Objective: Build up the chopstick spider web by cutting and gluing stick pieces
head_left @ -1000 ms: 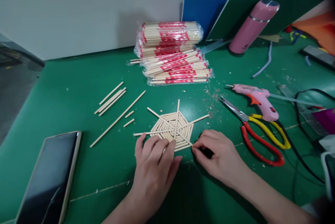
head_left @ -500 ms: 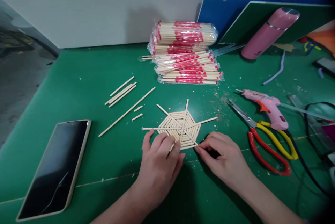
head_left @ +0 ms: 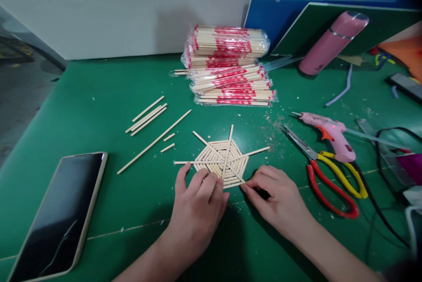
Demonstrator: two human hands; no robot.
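Note:
A flat hexagon of glued wooden sticks (head_left: 221,161), with three long sticks crossing it like spokes, lies on the green table (head_left: 99,97). My left hand (head_left: 197,205) rests on its near left edge, fingers laid flat over the sticks. My right hand (head_left: 275,198) sits at its near right corner, fingertips pinched at the end of one spoke; what they hold is too small to make out.
Loose sticks (head_left: 148,117) lie to the left, a phone (head_left: 56,218) at the near left. Wrapped chopstick bundles (head_left: 229,68) are stacked behind. Red-and-yellow scissors (head_left: 326,172), a pink glue gun (head_left: 326,134), black cables and a pink flask (head_left: 332,42) are to the right.
Both hands stay on the stick hexagon; only the view has shifted slightly.

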